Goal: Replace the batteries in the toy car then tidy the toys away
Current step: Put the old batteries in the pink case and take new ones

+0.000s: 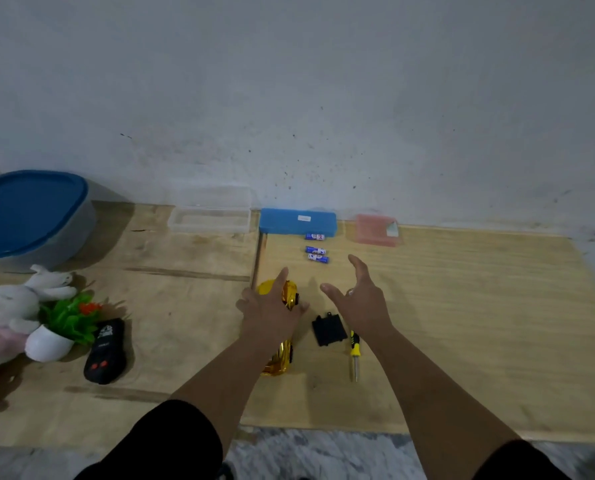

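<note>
At left centre, a fuzzy plush rabbit (22, 299) lies by a glossy black remote (104, 351). The left hand (271, 313) rests spread-fingered on the shiny gold toy car (282, 327) mid-frame; that slick shell could skid. The right hand (356, 299) hovers open, holding nothing. Above them, the round batteries (316, 251) may roll across the plywood surface (462, 323).

We count 3 batteries (316, 251) mid-frame, 1 gold toy car (282, 327), 1 black cover (327, 329), 1 screwdriver (353, 353), 1 remote (104, 351), 2 plush toys (22, 299) at left, 1 potted plant (64, 323), 4 containers along the back.
</note>
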{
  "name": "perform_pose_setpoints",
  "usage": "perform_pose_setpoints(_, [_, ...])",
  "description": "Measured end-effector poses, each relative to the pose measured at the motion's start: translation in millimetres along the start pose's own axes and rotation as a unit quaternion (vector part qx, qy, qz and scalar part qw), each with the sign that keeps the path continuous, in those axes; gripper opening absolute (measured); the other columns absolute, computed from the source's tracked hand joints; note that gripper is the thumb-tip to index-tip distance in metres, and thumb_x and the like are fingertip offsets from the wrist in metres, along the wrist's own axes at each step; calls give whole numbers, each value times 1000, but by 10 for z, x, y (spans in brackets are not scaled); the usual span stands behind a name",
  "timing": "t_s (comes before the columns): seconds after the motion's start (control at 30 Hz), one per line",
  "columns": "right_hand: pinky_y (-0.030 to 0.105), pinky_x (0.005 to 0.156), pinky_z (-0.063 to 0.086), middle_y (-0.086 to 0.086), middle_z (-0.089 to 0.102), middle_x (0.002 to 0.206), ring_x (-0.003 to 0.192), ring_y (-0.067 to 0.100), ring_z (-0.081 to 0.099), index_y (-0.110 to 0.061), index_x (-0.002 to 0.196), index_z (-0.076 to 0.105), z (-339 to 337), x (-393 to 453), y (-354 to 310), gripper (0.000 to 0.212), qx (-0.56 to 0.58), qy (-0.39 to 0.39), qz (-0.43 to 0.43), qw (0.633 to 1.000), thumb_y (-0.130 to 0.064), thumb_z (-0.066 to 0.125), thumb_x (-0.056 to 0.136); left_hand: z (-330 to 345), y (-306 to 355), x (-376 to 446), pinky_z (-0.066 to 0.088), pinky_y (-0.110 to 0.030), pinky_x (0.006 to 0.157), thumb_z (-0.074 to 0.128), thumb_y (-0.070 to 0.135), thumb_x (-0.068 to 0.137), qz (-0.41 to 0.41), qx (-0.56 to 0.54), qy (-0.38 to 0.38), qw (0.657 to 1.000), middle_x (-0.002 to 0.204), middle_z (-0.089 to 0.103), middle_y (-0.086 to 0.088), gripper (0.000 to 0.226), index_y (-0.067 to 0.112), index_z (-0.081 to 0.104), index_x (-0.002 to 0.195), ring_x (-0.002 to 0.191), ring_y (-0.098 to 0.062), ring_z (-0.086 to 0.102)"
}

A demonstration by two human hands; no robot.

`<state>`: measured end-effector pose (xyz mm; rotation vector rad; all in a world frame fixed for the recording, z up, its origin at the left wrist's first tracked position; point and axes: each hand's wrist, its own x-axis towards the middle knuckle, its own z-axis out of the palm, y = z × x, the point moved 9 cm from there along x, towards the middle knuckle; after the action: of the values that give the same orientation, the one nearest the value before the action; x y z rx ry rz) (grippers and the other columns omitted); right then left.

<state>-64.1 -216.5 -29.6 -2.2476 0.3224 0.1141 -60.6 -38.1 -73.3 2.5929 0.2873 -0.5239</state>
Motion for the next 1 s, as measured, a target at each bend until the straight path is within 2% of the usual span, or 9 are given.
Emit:
perform_pose_setpoints(0.03, [25,58,41,-4,47,57,56,10,48,-28,146,19,21,19,30,79,-27,-5,-5,1000,-53,60,83,47,0,12,36,-45,99,47,62,87,-9,4,-2,1000,139,22,-22,74,52,2,145,124,-41,29])
perform_pose_setpoints(0.1, [29,59,46,-4,47,55,58,15,54,-32,146,12,44,73,112,83,-83,-18,-3,996,-59,56,82,143,12,33,36,-48,101,47,61,88,-21,11,-3,1000,145,13,-21,75,50,2,146,130,-43,23])
perform_pose_setpoints(0.2, [33,64,50,-1,57,64,70,19,62,-36,147,7,30,146,190,82,-152,-36,-7,988,-64,50,82,272,-5,50,36,-49,101,47,61,88,-41,22,-2,999,151,5,-19,75,51,0,145,135,-41,16])
perform_pose_setpoints(0.37, [32,64,50,5,65,73,68,19,63,-39,147,4,-40,265,291,78,-215,-45,-13,975,-68,39,84,434,-93,41,34,-53,102,45,64,86,-57,56,-10,997,154,-4,-16,78,48,-3,146,139,-39,10])
perform_pose_setpoints(0.5, [30,63,47,3,67,73,70,20,64,-38,148,3,-139,387,304,76,-272,-41,-28,961,-68,35,85,300,89,151,27,-57,105,43,70,83,-1,92,28,995,154,-8,-12,86,43,-9,147,142,-36,3])
perform_pose_setpoints(0.63, [28,61,45,4,67,78,70,20,64,-36,148,-1,-385,612,352,77,-338,-15,-29,941,-69,31,86,82,614,431,22,-57,108,48,68,82,92,117,101,984,153,-4,-8,86,43,-3,147,142,-32,-1])
perform_pose_setpoints(0.77, [26,55,38,1,56,70,62,18,54,-32,148,-3,-589,942,458,76,-390,-2,-38,920,-66,30,89,111,1225,701,21,-55,108,48,64,85,171,166,143,961,155,-1,-6,85,42,-4,148,143,-30,2])
perform_pose_setpoints(0.9, [28,64,42,4,68,92,81,22,65,-32,149,1,-630,1430,667,72,-401,4,-71,913,-62,31,91,287,1701,1052,16,-53,111,45,62,88,187,205,155,948,158,-5,-8,87,38,-14,147,145,-31,-1])
perform_pose_setpoints(1.0, [30,69,45,5,69,100,87,24,66,-30,149,6,-572,1759,768,71,-426,-6,-114,898,-61,33,91,427,1903,1331,18,-51,110,50,58,87,169,176,151,958,157,-2,-7,87,37,-9,148,144,-31,-1])
